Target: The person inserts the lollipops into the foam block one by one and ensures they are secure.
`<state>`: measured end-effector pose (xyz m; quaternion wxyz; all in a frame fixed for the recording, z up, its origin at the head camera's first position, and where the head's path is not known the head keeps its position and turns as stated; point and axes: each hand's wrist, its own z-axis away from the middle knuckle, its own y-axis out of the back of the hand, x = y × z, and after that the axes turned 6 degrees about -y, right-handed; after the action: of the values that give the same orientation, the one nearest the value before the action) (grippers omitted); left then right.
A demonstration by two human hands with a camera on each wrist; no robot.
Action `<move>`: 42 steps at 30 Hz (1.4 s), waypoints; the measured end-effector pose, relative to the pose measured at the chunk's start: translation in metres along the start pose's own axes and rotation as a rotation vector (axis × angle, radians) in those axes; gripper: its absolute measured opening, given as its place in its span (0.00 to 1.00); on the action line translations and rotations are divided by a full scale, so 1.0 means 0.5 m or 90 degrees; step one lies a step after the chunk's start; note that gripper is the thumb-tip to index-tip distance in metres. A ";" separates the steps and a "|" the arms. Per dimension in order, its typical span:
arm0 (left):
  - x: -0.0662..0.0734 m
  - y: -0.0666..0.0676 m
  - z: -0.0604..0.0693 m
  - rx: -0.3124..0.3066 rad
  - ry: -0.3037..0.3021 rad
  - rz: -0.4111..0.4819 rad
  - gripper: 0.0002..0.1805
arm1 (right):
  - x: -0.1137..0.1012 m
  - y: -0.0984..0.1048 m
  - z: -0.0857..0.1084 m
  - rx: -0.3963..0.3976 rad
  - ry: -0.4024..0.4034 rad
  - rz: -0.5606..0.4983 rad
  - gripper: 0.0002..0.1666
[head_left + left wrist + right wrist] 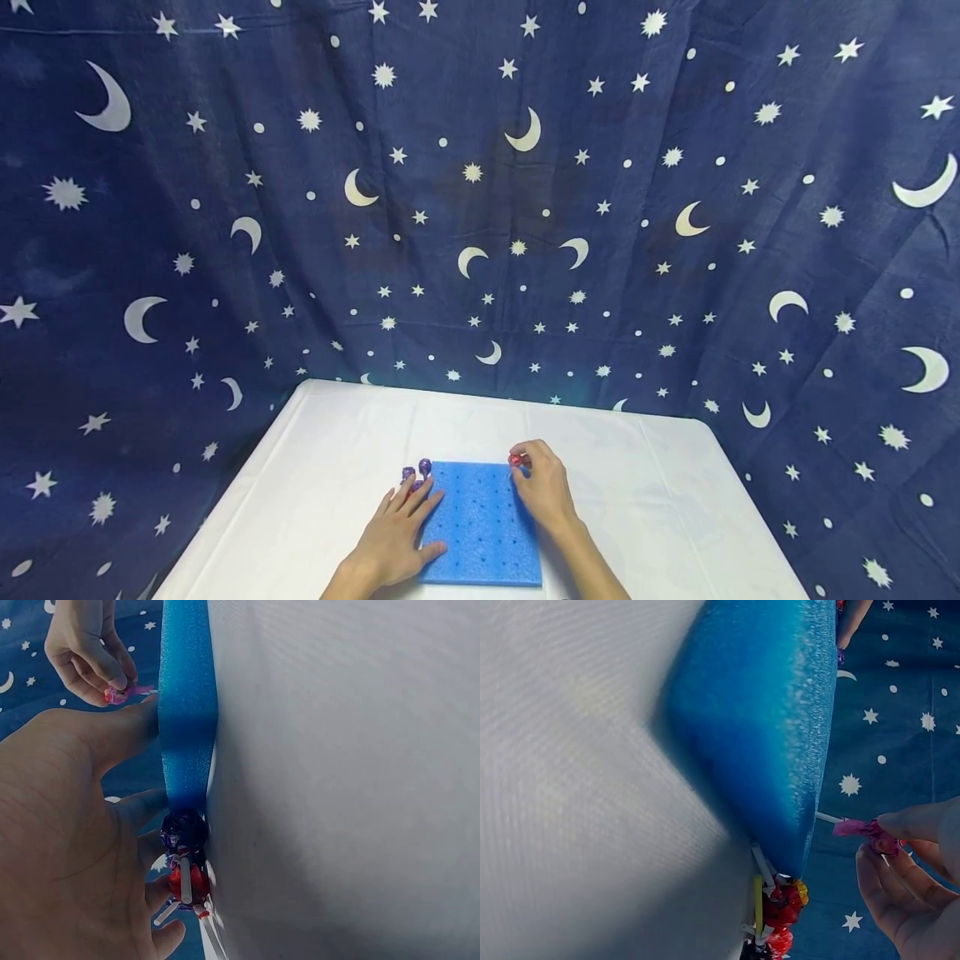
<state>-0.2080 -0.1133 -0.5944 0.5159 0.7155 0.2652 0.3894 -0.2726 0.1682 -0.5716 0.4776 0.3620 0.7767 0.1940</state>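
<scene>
My right hand (546,490) pinches a red lollipop (514,460) at the far right corner of the blue board (483,554), with room toward the right edge of the counter (675,508). My left hand (393,537) spreads relaxed fingers over the board's left edge.

A dark navy cloth (491,204) printed with pale crescent moons (930,369), stars (17,312), sunbursts (64,193) and dots hangs in soft folds before you, wrapping round to your left and right. Below it, a white table (341,458) with rounded far corners stretches toward you, its surface faintly creased and brightly lit.
</scene>
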 end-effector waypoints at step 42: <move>-0.002 -0.006 -0.001 0.015 -0.012 0.005 0.43 | 0.017 0.015 0.020 0.002 -0.063 0.014 0.13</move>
<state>-0.2090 -0.1130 -0.5975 0.5084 0.7260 0.2623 0.3816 -0.2632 0.1790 -0.5764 0.5130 0.3803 0.7482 0.1800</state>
